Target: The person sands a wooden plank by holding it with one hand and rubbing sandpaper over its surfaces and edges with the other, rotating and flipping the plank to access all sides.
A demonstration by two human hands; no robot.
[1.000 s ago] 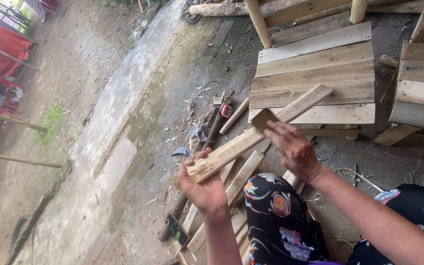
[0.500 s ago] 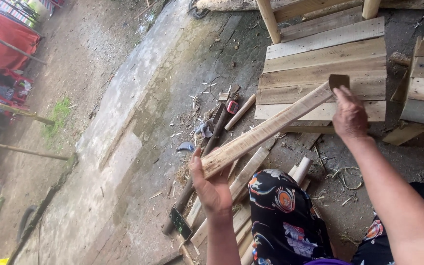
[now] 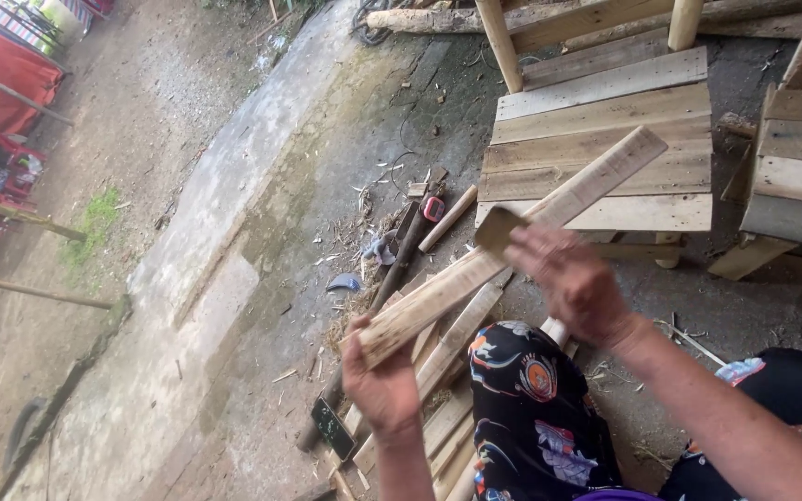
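My left hand [image 3: 382,385] grips the near end of a long pale wooden slat [image 3: 605,176]. The slat slants up and to the right over my knee, and its far end lies above a plank bench [image 3: 596,111]. About halfway along the slat, my right hand [image 3: 573,283] holds a small flat tan block [image 3: 498,230] and presses it against the slat's face. My knees are in dark flower-patterned trousers [image 3: 531,399] just under both hands.
A pile of similar slats [image 3: 452,325] lies on the ground under the held one. A long dark-handled tool [image 3: 401,264] and a small red object [image 3: 433,209] lie beside it. A second plank piece [image 3: 800,158] stands at the right. A concrete strip [image 3: 234,186] runs along the left.
My right hand went out to the slat's far end with the block, then came back to the middle. The left hand kept its grip on the near end.
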